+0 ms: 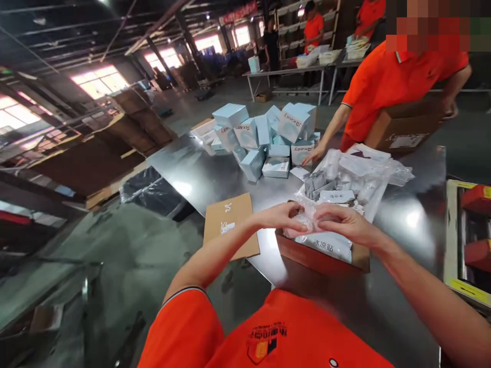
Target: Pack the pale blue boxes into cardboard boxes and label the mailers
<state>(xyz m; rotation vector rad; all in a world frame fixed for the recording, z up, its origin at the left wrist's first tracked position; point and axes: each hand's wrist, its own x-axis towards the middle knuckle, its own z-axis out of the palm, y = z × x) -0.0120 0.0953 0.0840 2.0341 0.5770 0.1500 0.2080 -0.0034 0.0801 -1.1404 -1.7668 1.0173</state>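
Left fingers (pixel 296 224): pinched on the clear plastic (pixel 309 210).
Right fingers (pixel 329 210): clamped on it too.
Box (pixel 307 253): just below; I'd work gently, without squashing the front packet (pixel 326 246).

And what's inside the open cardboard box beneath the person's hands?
A white packet printed with Chinese characters lies in the open cardboard box. The left hand and right hand hold clear plastic over it; anything beneath the packet is covered.

I see a box (pixel 303 255) on the table (pixel 406 217), with packs (pixel 326 246) in it. A card (pixel 233 222) lies to its left, a heap (pixel 320 184) behind it. Cartons (pixel 251 133) sit farther back, left of the heap.
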